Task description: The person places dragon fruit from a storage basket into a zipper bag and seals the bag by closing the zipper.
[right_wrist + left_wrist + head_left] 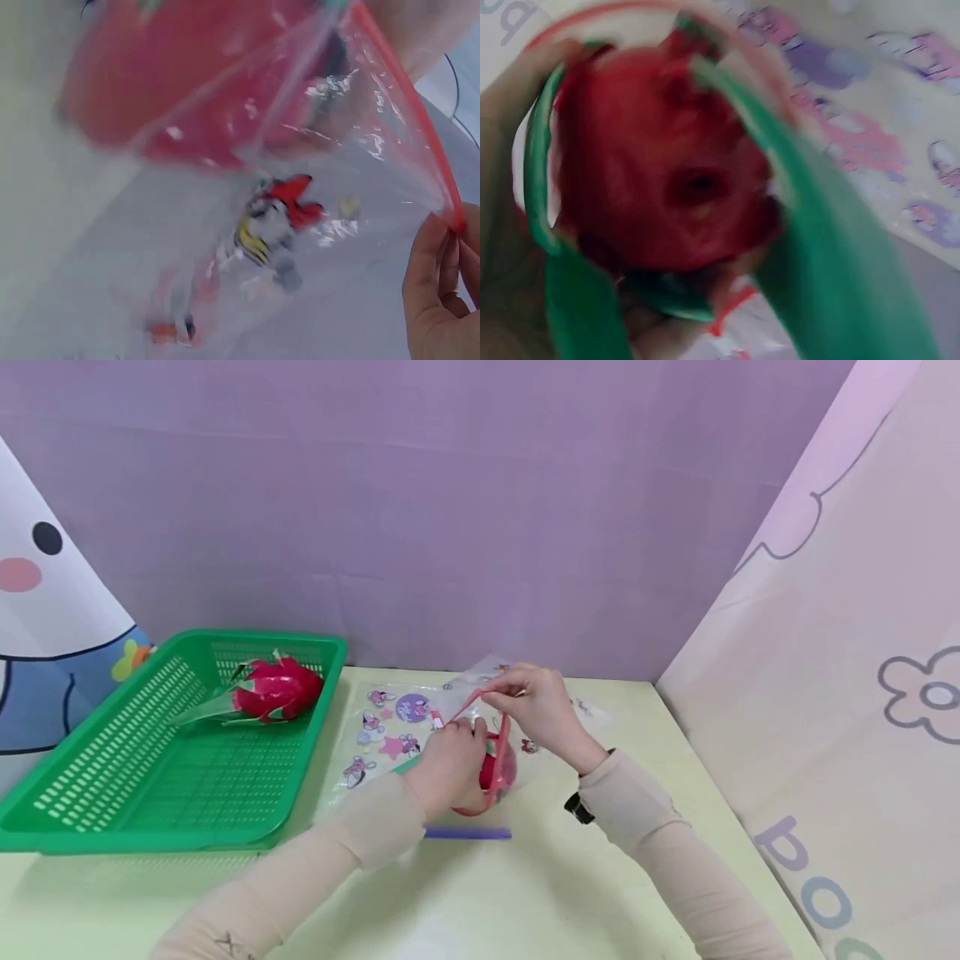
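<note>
My left hand (450, 764) grips a red dragon fruit (652, 165) with long green scales, its fingers curled about the sides. The fruit is in the mouth of a clear printed zip bag (285, 247) with a red zip edge. Thumb and fingers of my right hand (543, 710) pinch that red edge (420, 127) and hold it up, so the mouth stands wide around the fruit. In the right wrist view the fruit shows red through the plastic. From the head view my left hand covers much of it.
A green slotted basket (315, 743) stands at the left with another dragon fruit (281, 689) inside, clear plastic beside it. Beneath the hands lies a flat clear bag with cartoon prints (390, 747). A purple strip (468, 833) lies nearer the front. Fabric walls (487, 527) border the table.
</note>
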Available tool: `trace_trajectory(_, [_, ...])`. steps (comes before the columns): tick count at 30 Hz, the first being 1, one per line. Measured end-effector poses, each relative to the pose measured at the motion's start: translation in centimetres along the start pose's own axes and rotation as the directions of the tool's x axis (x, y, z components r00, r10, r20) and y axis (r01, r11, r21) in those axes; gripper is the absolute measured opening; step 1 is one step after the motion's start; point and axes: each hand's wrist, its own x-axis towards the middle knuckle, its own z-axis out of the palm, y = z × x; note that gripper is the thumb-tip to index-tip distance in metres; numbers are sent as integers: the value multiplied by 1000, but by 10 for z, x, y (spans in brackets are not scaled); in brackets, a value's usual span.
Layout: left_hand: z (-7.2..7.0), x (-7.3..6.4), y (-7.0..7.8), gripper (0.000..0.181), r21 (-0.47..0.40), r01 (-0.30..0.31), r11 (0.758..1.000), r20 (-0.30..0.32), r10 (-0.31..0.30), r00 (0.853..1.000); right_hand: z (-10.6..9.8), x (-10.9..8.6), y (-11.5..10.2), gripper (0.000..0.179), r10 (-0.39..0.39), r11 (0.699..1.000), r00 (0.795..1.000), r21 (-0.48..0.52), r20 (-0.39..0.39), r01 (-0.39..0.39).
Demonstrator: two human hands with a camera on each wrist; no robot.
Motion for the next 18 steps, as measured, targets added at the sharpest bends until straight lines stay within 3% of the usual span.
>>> trace_trajectory(4, [-1, 5, 1, 89, -16, 25, 1000, 91, -24, 996, -1, 0, 2, 9, -6, 1000, 1000, -24, -15, 5])
trace_trajectory(10, [6, 3, 0, 92, -151, 14, 988, 149, 9, 989, -3, -2, 6, 9, 29, 999, 1000, -14, -13, -29])
trace_trajectory(14, [9, 1, -4, 87, -234, -29, 972, 130, 61, 990, -5, -2, 8, 8, 32, 999, 999, -8, -20, -32])
trace_trajectory(18, [8, -3, -10, 67, -287, -73, 955, 69, 97, 993, -10, -1, 8, 7, 56, 998, 998, 20, -39, -55])
